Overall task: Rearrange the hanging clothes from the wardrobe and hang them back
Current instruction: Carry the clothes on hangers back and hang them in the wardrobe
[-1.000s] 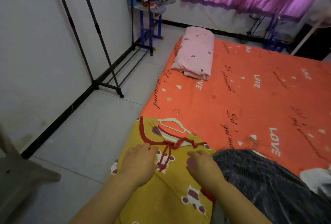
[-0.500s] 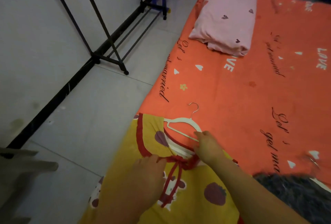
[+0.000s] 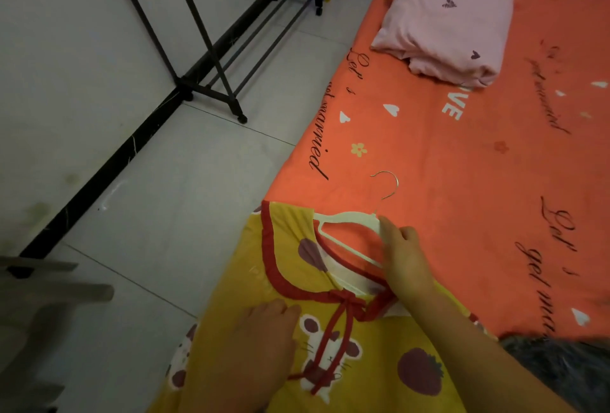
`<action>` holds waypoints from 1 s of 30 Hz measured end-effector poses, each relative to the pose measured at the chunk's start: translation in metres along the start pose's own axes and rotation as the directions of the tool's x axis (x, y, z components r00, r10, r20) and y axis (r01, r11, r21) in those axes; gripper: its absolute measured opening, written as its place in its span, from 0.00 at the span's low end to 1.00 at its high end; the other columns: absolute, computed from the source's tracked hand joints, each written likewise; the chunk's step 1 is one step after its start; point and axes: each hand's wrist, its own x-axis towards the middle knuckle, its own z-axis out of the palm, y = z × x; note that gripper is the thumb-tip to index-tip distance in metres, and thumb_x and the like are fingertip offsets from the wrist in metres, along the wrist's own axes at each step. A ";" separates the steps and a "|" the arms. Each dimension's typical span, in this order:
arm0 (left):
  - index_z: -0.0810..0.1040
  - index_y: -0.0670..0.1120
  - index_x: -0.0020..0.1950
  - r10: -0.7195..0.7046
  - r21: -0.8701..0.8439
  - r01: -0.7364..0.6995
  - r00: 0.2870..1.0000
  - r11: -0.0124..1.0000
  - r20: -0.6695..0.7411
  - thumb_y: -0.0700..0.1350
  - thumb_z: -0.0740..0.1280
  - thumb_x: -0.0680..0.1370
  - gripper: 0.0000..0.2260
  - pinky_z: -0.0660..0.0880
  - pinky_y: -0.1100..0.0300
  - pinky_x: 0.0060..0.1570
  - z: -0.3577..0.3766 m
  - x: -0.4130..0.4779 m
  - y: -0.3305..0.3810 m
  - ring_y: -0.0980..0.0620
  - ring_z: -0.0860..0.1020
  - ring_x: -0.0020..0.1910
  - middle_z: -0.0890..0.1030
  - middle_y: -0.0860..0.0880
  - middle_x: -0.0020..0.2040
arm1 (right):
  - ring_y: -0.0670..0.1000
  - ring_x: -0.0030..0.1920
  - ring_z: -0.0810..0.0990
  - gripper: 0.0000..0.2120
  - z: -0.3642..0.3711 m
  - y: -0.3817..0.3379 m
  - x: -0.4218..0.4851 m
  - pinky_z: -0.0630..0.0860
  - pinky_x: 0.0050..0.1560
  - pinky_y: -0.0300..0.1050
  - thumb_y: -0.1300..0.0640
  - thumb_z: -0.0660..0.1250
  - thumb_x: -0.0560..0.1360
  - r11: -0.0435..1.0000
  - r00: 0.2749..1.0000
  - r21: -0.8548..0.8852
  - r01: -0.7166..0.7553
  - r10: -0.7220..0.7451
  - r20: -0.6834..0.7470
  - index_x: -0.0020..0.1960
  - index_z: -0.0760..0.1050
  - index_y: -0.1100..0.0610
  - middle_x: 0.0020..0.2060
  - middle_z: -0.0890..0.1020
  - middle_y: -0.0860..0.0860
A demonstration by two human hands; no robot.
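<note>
A yellow garment (image 3: 373, 369) with red trim, a red bow and cartoon prints lies flat on the near corner of the orange bed (image 3: 462, 165). A white plastic hanger (image 3: 343, 218) with a metal hook sits in its neckline, hook pointing away from me. My right hand (image 3: 404, 261) grips the hanger's right shoulder at the collar. My left hand (image 3: 260, 343) lies flat on the garment's chest, fingers together, left of the bow.
A black metal clothes rack (image 3: 211, 59) stands against the white wall on the left, on the tiled floor. A pink pillow (image 3: 455, 13) lies at the bed's far end. A dark grey garment (image 3: 561, 373) lies at the lower right. A grey chair part (image 3: 43, 307) shows at the lower left.
My view has tilted down and come closer. My right hand has moved from the garment's chest up to the hanger and closed on it. My left hand stays pressed on the fabric.
</note>
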 end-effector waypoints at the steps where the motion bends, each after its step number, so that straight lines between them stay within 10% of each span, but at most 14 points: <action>1: 0.57 0.54 0.74 -0.003 -0.009 0.003 0.999 1.000 -0.038 0.50 0.57 0.80 0.22 0.60 0.60 0.67 -0.007 -0.004 0.000 0.53 0.65 0.67 0.65 0.54 0.70 | 0.58 0.47 0.75 0.28 -0.007 -0.008 -0.008 0.71 0.46 0.48 0.65 0.56 0.75 0.999 0.999 0.010 0.036 -0.035 -0.024 0.72 0.62 0.48 0.49 0.64 0.49; 11: 0.49 0.56 0.75 -0.069 -0.120 0.005 0.841 0.993 -0.536 0.53 0.56 0.79 0.26 0.59 0.62 0.64 -0.092 -0.109 -0.022 0.56 0.60 0.67 0.60 0.56 0.70 | 0.50 0.40 0.78 0.25 -0.089 -0.137 -0.132 0.73 0.30 0.47 0.68 0.69 0.70 0.920 0.909 -0.002 0.391 -0.386 -0.159 0.63 0.75 0.50 0.45 0.74 0.49; 18: 0.43 0.57 0.75 -0.202 -0.186 0.098 0.687 0.978 -0.698 0.57 0.53 0.80 0.28 0.48 0.55 0.73 -0.125 -0.272 -0.069 0.57 0.56 0.70 0.62 0.57 0.70 | 0.40 0.35 0.68 0.25 -0.128 -0.278 -0.260 0.71 0.30 0.34 0.68 0.70 0.70 0.715 0.705 -0.031 0.698 -0.695 -0.146 0.63 0.75 0.51 0.44 0.73 0.46; 30: 0.61 0.59 0.72 -0.508 -0.471 0.247 0.112 0.847 -0.854 0.49 0.61 0.80 0.21 0.75 0.52 0.48 -0.047 -0.692 -0.190 0.47 0.76 0.50 0.77 0.48 0.56 | 0.47 0.42 0.78 0.21 -0.088 -0.522 -0.593 0.77 0.39 0.39 0.63 0.68 0.73 0.155 0.155 -0.058 0.986 -0.988 -0.002 0.64 0.74 0.48 0.50 0.76 0.45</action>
